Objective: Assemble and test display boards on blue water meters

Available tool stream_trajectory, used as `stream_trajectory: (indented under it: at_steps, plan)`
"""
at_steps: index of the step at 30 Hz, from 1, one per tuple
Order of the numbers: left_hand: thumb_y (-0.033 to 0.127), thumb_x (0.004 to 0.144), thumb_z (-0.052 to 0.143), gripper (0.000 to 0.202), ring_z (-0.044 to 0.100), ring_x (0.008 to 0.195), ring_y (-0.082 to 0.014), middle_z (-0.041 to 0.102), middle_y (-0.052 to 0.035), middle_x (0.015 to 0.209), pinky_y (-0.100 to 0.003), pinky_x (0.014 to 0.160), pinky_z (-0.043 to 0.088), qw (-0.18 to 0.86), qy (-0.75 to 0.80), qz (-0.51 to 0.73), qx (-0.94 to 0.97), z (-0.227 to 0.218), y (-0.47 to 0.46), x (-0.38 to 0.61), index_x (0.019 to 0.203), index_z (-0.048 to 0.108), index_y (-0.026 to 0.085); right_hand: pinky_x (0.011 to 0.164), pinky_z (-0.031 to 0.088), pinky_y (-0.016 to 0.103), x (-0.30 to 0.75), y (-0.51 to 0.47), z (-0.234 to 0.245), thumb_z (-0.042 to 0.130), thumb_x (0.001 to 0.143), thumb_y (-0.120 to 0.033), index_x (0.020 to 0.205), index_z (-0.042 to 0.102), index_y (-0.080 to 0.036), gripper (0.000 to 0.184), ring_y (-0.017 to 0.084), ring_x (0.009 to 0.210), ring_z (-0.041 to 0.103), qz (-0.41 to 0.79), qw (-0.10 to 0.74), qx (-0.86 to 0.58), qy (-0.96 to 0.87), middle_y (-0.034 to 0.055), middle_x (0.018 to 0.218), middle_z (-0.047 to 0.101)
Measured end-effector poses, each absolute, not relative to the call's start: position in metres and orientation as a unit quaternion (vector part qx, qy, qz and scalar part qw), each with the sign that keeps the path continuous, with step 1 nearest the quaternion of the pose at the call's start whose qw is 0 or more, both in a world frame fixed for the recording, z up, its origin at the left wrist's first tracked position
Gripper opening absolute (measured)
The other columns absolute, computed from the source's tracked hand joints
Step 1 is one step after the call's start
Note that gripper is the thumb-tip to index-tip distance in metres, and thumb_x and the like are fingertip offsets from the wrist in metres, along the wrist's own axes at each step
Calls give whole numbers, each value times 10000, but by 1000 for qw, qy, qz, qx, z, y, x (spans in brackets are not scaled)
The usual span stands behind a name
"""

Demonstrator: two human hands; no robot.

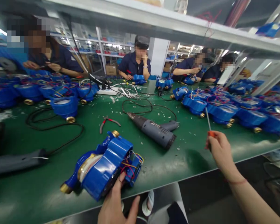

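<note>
1. Firstly, the left hand (114,209) is at the near edge of the workbench, and its fingers press around the lower side of a blue water meter (107,165), so this grip is clamped on the meter.
2. The meter sits tilted at the front of a green bench mat (177,163). Its brass end (65,188) points to the left, and coloured wires (130,168) are showing at its other end.
3. The right hand (220,152) is closed around the orange handle of a small screwdriver (210,134), and the thin shaft points upward. A red thread (235,181) goes around this wrist.
4. Between the two hands, a grey heat gun (154,130) and red-handled pliers (108,123) lie on the mat, with a black cable (137,105) looped behind them.
5. Farther away, rows of other blue meters (221,113) fill the bench on both sides, near a white power strip (106,91). One co-worker (135,62) in a dark blue uniform sits across the bench, under a white shelf (154,21).
</note>
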State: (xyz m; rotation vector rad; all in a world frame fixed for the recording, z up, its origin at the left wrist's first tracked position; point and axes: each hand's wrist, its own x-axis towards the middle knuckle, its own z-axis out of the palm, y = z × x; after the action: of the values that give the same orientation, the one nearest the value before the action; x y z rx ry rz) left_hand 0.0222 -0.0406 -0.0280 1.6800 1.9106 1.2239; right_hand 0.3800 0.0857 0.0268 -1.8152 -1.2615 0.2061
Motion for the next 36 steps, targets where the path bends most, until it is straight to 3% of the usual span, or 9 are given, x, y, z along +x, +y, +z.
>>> stream_trajectory:
  at_steps: [5, 7, 10, 12, 15, 21, 24, 28, 36]
  plan:
    - [358, 866, 633, 603, 703, 1060, -340, 684, -197, 1220, -510, 878, 571, 81, 639, 383, 662, -28, -34, 17, 1393, 406, 172, 473, 434, 216, 290, -15, 16, 494, 961, -420, 1065, 516, -236, 212, 132, 578, 506, 308, 560, -579, -506, -4, 749, 513]
    - [362, 847, 661, 640, 709, 1048, -341, 689, -204, 1203, -499, 853, 583, 78, 645, 360, 669, -24, -30, 17, 1392, 389, 166, 491, 449, 201, 260, -44, 4, 506, 982, -402, 1109, 546, -250, 202, 128, 593, 536, 395, 516, -547, -528, 0, 760, 556]
    - [370, 828, 674, 676, 722, 985, -345, 699, -206, 1145, -497, 800, 591, 86, 678, 344, 644, -17, -27, 23, 1390, 370, 150, 669, 511, 227, 233, -65, -12, 506, 992, -393, 1138, 562, -254, 210, 154, 785, 628, 467, 454, -522, -551, 28, 905, 619]
    - [366, 827, 667, 665, 730, 897, -324, 707, -185, 1075, -471, 748, 591, 88, 689, 351, 628, -13, -25, 29, 1379, 370, 141, 697, 503, 230, 225, -68, -18, 494, 994, -407, 1139, 563, -245, 228, 162, 836, 631, 499, 447, -515, -535, 32, 921, 621]
    - [400, 804, 684, 613, 713, 789, -287, 691, -145, 1007, -417, 667, 572, 73, 704, 378, 597, -13, -21, 37, 1305, 428, 155, 585, 447, 204, 217, -63, -20, 515, 968, -415, 1076, 568, -222, 227, 140, 734, 581, 514, 464, -520, -501, 14, 842, 589]
    - [426, 752, 744, 532, 680, 725, -240, 654, -96, 944, -365, 627, 546, 35, 726, 431, 534, -21, -15, 38, 1142, 477, 182, 532, 375, 198, 203, -38, -1, 528, 913, -342, 760, 494, -189, 219, 100, 582, 439, 495, 464, -506, -533, -39, 658, 433]
    - [370, 720, 782, 527, 697, 733, -208, 648, -72, 924, -312, 633, 562, 53, 676, 484, 553, -21, -16, 37, 1106, 472, 189, 486, 361, 205, 195, -23, 8, 463, 943, -317, 973, 576, -172, 187, 92, 531, 417, 495, 481, -487, -535, -34, 690, 470]
    - [280, 739, 788, 569, 735, 880, -193, 673, -107, 1019, -276, 758, 588, 172, 616, 561, 525, -14, -25, 41, 1174, 432, 193, 449, 382, 199, 187, -10, 13, 436, 968, -286, 1313, 504, -204, 361, 66, 491, 453, 533, 479, -451, -532, 7, 889, 585]
    - [350, 716, 840, 669, 752, 941, -247, 718, -128, 1138, -294, 773, 625, 311, 602, 529, 511, -4, -34, 40, 1253, 466, 211, 523, 482, 228, 182, -10, 12, 476, 918, -296, 1234, 584, -145, 366, 124, 616, 561, 546, 502, -441, -505, 51, 859, 611]
